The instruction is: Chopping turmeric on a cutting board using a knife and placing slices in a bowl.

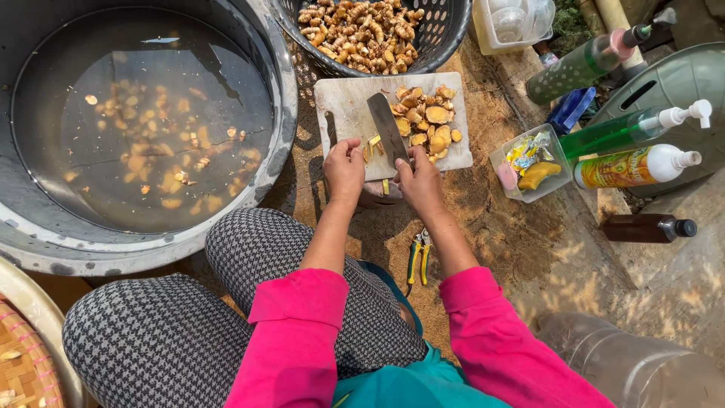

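Observation:
A white cutting board [343,102] lies on the ground with a heap of sliced yellow root pieces [427,121] on its right half. My right hand [419,181] grips the handle of a broad knife [387,127] whose blade rests on the board. My left hand [344,166] is closed at the board's near edge, pinching a small yellow root piece [371,147] next to the blade.
A big grey tub [281,91] of water with floating slices sits at left. A black basket [445,30] of whole roots stands behind the board. Pump bottles [634,128], a small clear tray [529,160] and a dark bottle [646,227] lie right. Pliers [419,253] rest near my knee.

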